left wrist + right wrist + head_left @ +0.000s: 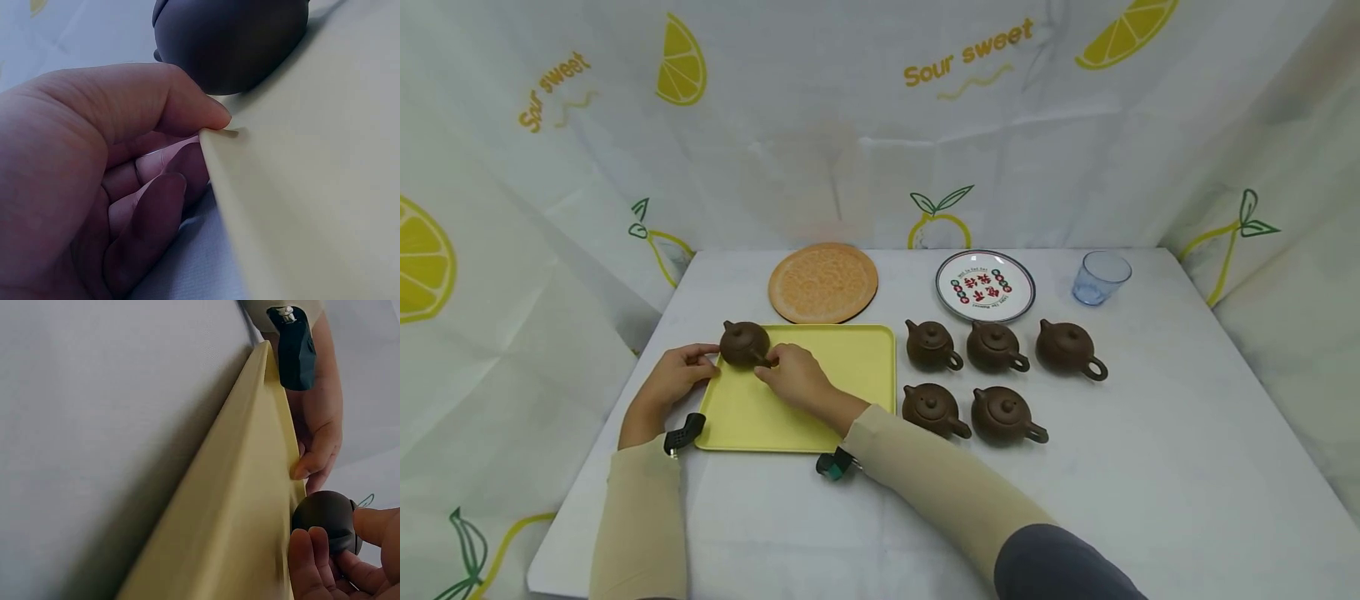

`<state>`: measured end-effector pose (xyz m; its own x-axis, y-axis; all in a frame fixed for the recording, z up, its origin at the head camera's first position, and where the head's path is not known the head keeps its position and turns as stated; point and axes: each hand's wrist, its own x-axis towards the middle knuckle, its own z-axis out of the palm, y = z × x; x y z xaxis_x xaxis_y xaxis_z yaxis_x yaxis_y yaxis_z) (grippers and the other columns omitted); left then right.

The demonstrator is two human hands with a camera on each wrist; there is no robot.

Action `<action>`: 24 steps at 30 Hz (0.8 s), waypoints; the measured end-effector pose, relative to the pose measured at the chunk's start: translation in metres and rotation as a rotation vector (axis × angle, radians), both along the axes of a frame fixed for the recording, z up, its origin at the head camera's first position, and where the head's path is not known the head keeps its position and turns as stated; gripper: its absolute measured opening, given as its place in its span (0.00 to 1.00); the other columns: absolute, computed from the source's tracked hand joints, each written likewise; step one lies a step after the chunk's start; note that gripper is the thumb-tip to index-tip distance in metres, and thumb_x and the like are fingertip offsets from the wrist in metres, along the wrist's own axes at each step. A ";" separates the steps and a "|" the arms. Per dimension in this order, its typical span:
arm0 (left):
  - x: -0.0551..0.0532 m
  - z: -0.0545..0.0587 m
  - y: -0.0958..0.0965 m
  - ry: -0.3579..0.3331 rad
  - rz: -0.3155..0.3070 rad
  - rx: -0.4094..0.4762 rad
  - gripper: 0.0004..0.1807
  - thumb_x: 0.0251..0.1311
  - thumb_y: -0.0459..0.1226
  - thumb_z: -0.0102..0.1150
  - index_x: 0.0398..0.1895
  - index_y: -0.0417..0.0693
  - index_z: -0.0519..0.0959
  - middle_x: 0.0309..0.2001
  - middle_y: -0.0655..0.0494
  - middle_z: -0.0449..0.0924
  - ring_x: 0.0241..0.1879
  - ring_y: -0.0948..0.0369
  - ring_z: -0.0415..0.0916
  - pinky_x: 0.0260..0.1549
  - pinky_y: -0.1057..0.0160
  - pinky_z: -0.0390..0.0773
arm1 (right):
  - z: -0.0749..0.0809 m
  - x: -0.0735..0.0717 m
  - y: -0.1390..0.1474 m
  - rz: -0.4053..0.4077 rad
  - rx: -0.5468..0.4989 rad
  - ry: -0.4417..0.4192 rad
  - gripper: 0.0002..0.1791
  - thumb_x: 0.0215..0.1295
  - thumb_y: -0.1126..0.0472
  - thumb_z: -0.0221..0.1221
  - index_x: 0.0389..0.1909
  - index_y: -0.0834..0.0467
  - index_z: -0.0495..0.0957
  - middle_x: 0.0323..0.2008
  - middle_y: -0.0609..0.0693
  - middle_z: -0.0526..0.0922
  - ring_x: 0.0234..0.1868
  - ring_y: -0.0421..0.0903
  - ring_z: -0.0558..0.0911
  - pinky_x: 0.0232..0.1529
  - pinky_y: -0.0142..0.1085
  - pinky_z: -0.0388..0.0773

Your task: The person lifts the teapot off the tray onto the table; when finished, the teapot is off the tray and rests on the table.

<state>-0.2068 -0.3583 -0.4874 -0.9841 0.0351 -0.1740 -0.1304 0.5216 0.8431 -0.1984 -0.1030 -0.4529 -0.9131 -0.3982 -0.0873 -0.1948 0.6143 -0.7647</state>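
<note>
A dark brown teapot sits at the far left corner of the yellow tray. My right hand pinches its handle, with the spout turned toward the back left. In the right wrist view the right hand's fingers lie close against the teapot. With thumb over the rim and fingers beneath it, my left hand holds the tray's left edge. The left wrist view shows that thumb on the rim, just short of the teapot's body.
Right of the tray several more brown teapots stand in two rows, handles toward the right. Behind them are a white patterned plate and a blue glass. A round tan mat lies behind the tray.
</note>
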 end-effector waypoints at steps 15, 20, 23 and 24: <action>0.001 -0.002 0.001 0.020 0.010 0.022 0.28 0.57 0.29 0.64 0.62 0.30 0.71 0.28 0.53 0.75 0.26 0.65 0.69 0.27 0.69 0.72 | -0.007 -0.006 -0.008 -0.048 -0.300 -0.205 0.11 0.71 0.53 0.57 0.37 0.57 0.79 0.24 0.49 0.81 0.24 0.42 0.81 0.25 0.32 0.73; 0.003 0.001 0.002 0.029 0.004 0.023 0.27 0.56 0.29 0.64 0.61 0.31 0.72 0.28 0.53 0.75 0.26 0.64 0.69 0.28 0.70 0.72 | -0.006 -0.004 -0.008 -0.042 -0.322 -0.262 0.10 0.71 0.55 0.57 0.33 0.57 0.77 0.26 0.52 0.81 0.23 0.44 0.81 0.25 0.32 0.76; 0.003 0.002 0.003 0.027 0.003 0.016 0.27 0.56 0.30 0.64 0.60 0.31 0.72 0.27 0.54 0.75 0.26 0.64 0.69 0.28 0.69 0.72 | -0.007 -0.002 -0.008 -0.042 -0.354 -0.299 0.09 0.72 0.57 0.55 0.34 0.57 0.76 0.28 0.53 0.80 0.24 0.44 0.81 0.27 0.32 0.79; 0.003 0.002 0.003 0.026 0.005 0.009 0.27 0.56 0.30 0.64 0.60 0.31 0.72 0.27 0.54 0.75 0.26 0.64 0.69 0.28 0.69 0.72 | -0.007 -0.002 -0.007 -0.041 -0.360 -0.303 0.09 0.73 0.57 0.54 0.34 0.58 0.76 0.28 0.53 0.80 0.25 0.44 0.81 0.28 0.32 0.79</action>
<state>-0.2040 -0.3556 -0.4856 -0.9886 0.0312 -0.1476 -0.1109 0.5131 0.8512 -0.2006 -0.1105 -0.4600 -0.8836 -0.4159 -0.2151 0.0888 0.3021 -0.9491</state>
